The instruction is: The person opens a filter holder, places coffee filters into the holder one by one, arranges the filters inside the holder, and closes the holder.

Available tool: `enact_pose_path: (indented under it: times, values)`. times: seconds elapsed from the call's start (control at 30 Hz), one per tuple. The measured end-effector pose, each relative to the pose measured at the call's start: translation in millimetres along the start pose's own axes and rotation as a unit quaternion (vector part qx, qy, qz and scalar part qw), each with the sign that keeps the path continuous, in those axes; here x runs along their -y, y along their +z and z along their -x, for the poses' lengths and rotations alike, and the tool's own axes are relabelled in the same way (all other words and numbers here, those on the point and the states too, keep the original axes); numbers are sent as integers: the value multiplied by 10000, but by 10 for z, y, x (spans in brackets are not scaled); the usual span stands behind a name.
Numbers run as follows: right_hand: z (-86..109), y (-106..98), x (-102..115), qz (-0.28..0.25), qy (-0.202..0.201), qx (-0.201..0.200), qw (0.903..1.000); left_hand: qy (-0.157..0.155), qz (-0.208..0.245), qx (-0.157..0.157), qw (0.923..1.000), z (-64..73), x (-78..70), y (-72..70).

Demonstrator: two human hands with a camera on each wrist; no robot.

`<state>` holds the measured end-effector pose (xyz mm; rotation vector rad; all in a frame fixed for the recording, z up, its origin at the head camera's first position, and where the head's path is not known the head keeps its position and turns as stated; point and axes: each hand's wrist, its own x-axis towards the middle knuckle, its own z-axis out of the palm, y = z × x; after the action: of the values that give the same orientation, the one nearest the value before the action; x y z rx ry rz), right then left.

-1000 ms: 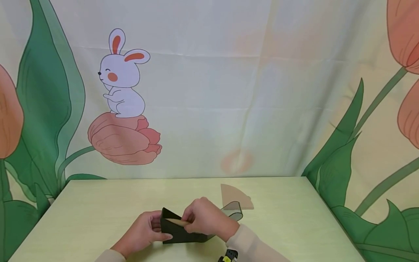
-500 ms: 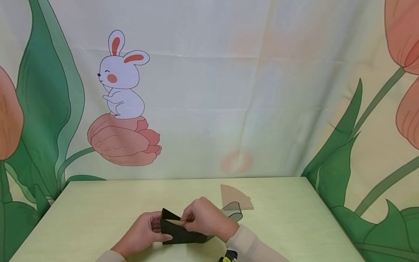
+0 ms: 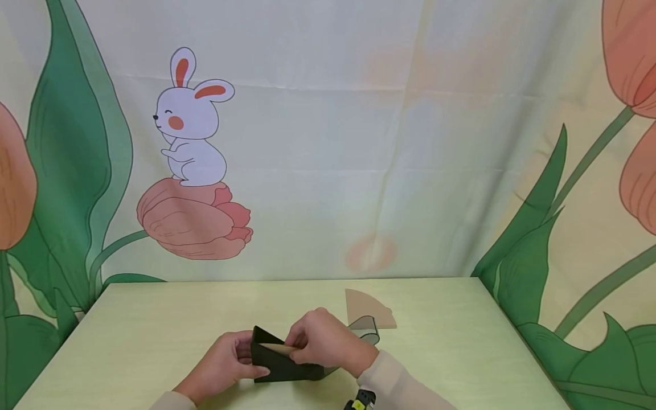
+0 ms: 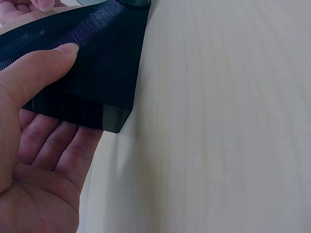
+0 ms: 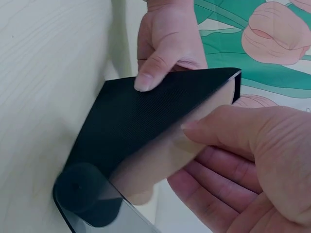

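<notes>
Nearest, the left hand (image 3: 230, 359) grips one end of a black case (image 3: 287, 367), thumb on its near wall and the other fingers at the end; a firm hold without squeezing would suit, so the walls do not close on the slot. The right hand (image 3: 328, 341) comes from the other side, back upward, pinching tan paper (image 5: 163, 167) between thumb and fingers, the paper partly inside the slot. A light pinch, moved in line with the walls, should spare its edge from creasing. Both wrists slant inward over the pale surface (image 3: 128, 324); whether the case rests on it is hard to tell. Beyond the right hand, the clear lid (image 3: 371, 338) is swung away, and past that a fan-shaped sheet (image 3: 364, 304) lies flat before a printed cloth (image 3: 307, 142).
</notes>
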<state>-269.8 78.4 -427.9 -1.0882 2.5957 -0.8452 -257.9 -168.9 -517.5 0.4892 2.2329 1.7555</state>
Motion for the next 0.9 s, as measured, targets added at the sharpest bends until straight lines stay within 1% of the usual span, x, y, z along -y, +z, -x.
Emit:
enact_pose_path:
  times: [0.2,0.37,0.43,0.57,0.7,0.77,0.9]
  values:
    - [51,-143,2,-180,27,28,9998,79,21,0,10000,7,18,-1]
    - [106,-300,-2,-439,201,-113,9988,128,40,4,9999,15,32,2]
    - [129,-375,-26,-451,270,-184,9984,126,44,4,9999,16,37,3]
    - [167,-539,-120,-519,389,-322,9974,88,47,-3,10000,13,42,-2]
    - [193,-705,-257,-913,530,-492,9932,36,50,9,10000,11,34,-7]
    - [198,-783,-342,-1018,619,-619,9909,22,54,15,10000,12,29,-9]
    - [202,-905,-557,-888,917,-829,9883,19,87,32,10000,16,25,-6]
